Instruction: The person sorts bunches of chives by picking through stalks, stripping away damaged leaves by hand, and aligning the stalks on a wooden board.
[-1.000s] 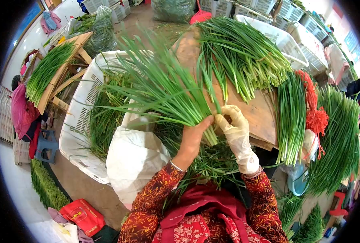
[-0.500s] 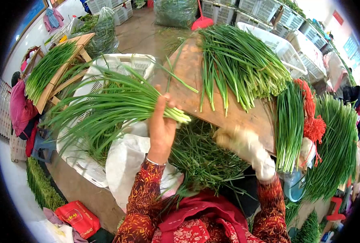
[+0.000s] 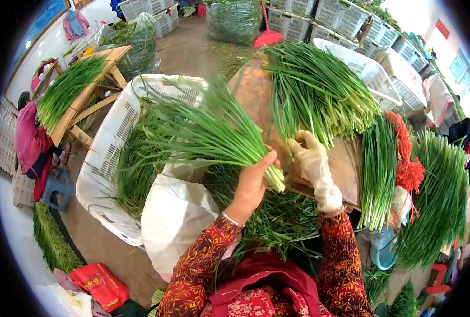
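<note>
My bare left hand [image 3: 252, 185] is closed round a bunch of green chives [image 3: 227, 132], pale stem ends to the lower right, leaves fanning to the upper left. My right hand [image 3: 314, 171], in a whitish glove, pinches the stem ends of a few chives [image 3: 283, 117] at the left side of the large chive pile [image 3: 324, 87]. That pile lies on a wooden board [image 3: 253, 84]. Beneath my hands, loose chive leaves [image 3: 277, 222] are heaped over my lap. The fingertips of my right hand are partly hidden by the stems.
A white plastic basket [image 3: 104, 208] with leaves stands at left, beside a white sack [image 3: 174, 214]. Right of the board are an upright chive bundle [image 3: 377, 174], red string [image 3: 408, 171] and more chives [image 3: 435, 195]. Stacked crates [image 3: 287, 26] line the back.
My left hand has moved right and slightly down with its bunch, closer to my right hand. My right hand has gone up onto the board and taken hold of chives at the pile's edge.
</note>
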Tool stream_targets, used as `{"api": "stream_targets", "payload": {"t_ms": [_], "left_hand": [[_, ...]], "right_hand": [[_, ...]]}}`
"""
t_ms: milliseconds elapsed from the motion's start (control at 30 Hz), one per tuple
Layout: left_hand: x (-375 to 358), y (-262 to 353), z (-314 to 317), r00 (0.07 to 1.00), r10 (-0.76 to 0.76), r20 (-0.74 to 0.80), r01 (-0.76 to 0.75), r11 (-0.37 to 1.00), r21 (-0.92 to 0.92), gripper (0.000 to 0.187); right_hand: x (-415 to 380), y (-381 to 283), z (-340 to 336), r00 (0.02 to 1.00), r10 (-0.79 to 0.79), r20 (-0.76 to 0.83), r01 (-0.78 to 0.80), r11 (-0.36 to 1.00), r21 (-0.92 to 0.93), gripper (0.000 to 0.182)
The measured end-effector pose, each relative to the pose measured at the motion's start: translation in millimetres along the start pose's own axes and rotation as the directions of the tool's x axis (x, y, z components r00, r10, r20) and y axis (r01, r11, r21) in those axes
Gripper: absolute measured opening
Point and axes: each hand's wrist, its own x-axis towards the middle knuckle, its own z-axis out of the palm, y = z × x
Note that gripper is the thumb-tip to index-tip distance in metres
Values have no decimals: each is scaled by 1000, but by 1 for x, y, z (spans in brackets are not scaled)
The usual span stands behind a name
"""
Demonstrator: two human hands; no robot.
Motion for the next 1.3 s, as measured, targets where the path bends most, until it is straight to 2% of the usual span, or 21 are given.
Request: {"api": "stream_targets", "payload": {"t_ms": [67,100,133,200,267,333,467,600,633,667,700,733,767,800,867,933,1067,1133,1233,1267,1300], "left_hand": [[1,-9,-1,999,-15,-51,17,999,46,20],[-1,-8,0,997,-69,-19,69,998,9,22],[-1,-11,-1,997,-70,-22,70,998,8,22],[-3,-15,-1,990,-139,-9,138,986,-89,22],[-7,-9,-3,977,-211,43,213,975,-67,24],[-15,-7,-1,971,-236,31,235,971,41,26],[-17,-12,-9,939,-293,178,294,956,22,28],[-18,-7,0,971,-240,8,232,948,218,25],[-14,-5,1,980,-177,89,159,970,186,22],[-14,-6,5,992,-71,105,62,994,85,19],[-12,-8,4,995,-40,87,34,997,70,20],[-8,-9,2,998,-8,70,4,998,56,21],[-5,-5,2,997,9,70,-9,1000,5,23],[-2,0,2,997,26,70,-23,999,-45,25],[5,3,-6,999,39,27,-37,998,-52,28],[2,8,-7,996,48,77,-44,997,-57,28],[-10,6,3,996,50,73,-46,998,-48,28],[-9,5,1,998,40,40,-39,999,-19,28],[-7,2,-4,993,86,81,-93,992,83,28],[-7,2,-4,993,83,80,-90,992,83,28],[-9,2,-1,993,89,78,-95,992,85,27]], "right_hand": [[-16,-8,-9,907,-421,27,420,907,32,20],[-19,-11,-12,804,-591,70,594,792,-138,17],[-23,-15,-16,805,-589,72,593,793,-136,17],[-30,-24,-23,617,-736,279,779,520,-351,19],[-35,-35,-31,578,-742,338,811,481,-332,17],[-37,-41,-33,513,-641,570,858,410,-311,13],[-51,-39,-25,440,-737,513,894,306,-326,12],[-61,-30,-27,523,-652,549,851,440,-287,10],[-71,-32,-31,608,-690,393,794,520,-316,11],[-76,-23,-27,609,-686,398,793,522,-314,11],[-79,-7,-21,708,-681,188,696,718,-19,12],[-84,5,-17,813,-582,3,552,773,313,12],[-99,9,-13,953,-298,50,170,667,726,11],[-106,4,-18,979,-157,133,1,650,760,7],[-99,3,-21,985,-93,147,-56,631,773,8],[-81,0,-24,991,63,119,-132,648,750,18],[-55,-28,-28,950,5,311,-123,925,360,28],[-49,-24,-22,936,30,350,-152,932,328,24],[-52,-27,-20,985,-113,131,124,989,-80,18],[-53,-26,-18,985,-110,131,121,989,-79,18],[-54,-23,-15,967,-249,54,254,949,-186,17]]}}
